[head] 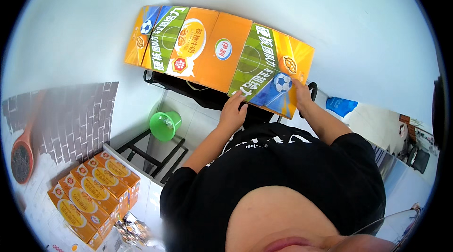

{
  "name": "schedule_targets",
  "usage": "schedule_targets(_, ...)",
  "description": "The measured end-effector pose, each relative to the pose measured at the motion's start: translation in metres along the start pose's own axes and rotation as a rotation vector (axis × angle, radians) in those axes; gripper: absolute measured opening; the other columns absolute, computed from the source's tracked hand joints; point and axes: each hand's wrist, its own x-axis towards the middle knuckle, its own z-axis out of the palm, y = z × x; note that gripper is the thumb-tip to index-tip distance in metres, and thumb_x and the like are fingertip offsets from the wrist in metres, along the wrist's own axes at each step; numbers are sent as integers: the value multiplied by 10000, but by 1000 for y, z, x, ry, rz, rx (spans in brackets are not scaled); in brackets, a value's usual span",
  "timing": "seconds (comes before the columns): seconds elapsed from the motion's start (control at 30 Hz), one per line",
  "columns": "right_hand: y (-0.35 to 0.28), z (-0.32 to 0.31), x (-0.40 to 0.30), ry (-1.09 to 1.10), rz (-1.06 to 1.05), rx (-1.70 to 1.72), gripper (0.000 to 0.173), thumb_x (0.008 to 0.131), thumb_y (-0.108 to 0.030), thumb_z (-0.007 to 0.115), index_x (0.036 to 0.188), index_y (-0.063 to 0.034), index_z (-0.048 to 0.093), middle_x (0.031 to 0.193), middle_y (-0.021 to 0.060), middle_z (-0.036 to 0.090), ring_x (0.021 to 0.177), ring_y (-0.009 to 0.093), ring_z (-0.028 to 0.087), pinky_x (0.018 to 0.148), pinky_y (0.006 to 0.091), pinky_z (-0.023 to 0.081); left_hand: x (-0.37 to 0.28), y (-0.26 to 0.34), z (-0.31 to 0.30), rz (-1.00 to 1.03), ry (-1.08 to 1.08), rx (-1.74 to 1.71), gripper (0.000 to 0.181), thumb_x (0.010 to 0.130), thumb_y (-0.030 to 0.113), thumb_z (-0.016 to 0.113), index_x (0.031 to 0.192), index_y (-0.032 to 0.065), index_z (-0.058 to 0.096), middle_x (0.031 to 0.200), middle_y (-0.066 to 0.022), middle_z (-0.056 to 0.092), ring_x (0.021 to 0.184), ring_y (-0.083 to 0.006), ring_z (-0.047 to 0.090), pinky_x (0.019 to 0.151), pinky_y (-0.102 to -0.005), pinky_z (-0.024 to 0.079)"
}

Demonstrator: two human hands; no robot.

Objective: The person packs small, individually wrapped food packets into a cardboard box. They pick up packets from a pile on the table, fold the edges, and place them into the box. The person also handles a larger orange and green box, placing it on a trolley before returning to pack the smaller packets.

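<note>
A long stretch of orange, green and blue printed cardboard [233,32] runs across the upper middle; seams divide it, and I cannot tell whether it is one carton or several side by side. At its right end is a cardboard section with a football print [272,61]. My right hand [303,96] holds this section's right edge, the thumb on the printed face and the other fingers mostly hidden. Against its lower edge rest the fingertips of my left hand [233,110], the thumb standing apart; whether they grip is unclear. A black frame with dark fabric [201,98] shows beneath the cardboard.
A green bin [165,126] with clear plastic inside stands left of my left arm, by a black metal frame [155,161]. Several orange milk cartons [93,195] sit at lower left beside shiny packets [132,230]. A blue bag [341,106] lies right. White walls [283,0] rise behind.
</note>
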Motion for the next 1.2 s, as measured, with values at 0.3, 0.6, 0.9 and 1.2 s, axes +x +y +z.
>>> schedule_targets(0.3,10,-1,21,203,-13,-176,540,805,-389,666,1117,46,597,1007,110,632,880,236,598,787,365,489,-110,-64,-8,-450,68,-121,338,890,284,644,1046,-16,658,1161,-187,654,1087,-342,613,950,-362,472)
schedule_targets(0.6,13,1,26,224,-35,-254,601,796,-434,653,1153,45,590,1097,129,625,958,238,600,824,378,489,-217,-80,-13,-666,-111,-14,329,916,255,563,1136,37,675,1102,-187,685,1039,-320,655,873,-392,504)
schedule_targets(0.9,12,-2,33,289,-70,-394,782,766,-544,639,1235,79,590,1192,173,636,1064,283,618,886,384,490,-324,-100,9,-731,-32,-96,331,910,258,549,1138,55,675,1117,-177,681,1043,-334,651,870,-391,508)
schedule_targets(1.2,0,30,-50,457,-382,-1311,749,820,-512,605,1337,18,490,1354,194,548,1207,352,566,999,444,451,-437,-95,10,-786,109,-104,350,908,284,573,1171,69,656,1113,-175,673,1055,-349,631,876,-409,492)
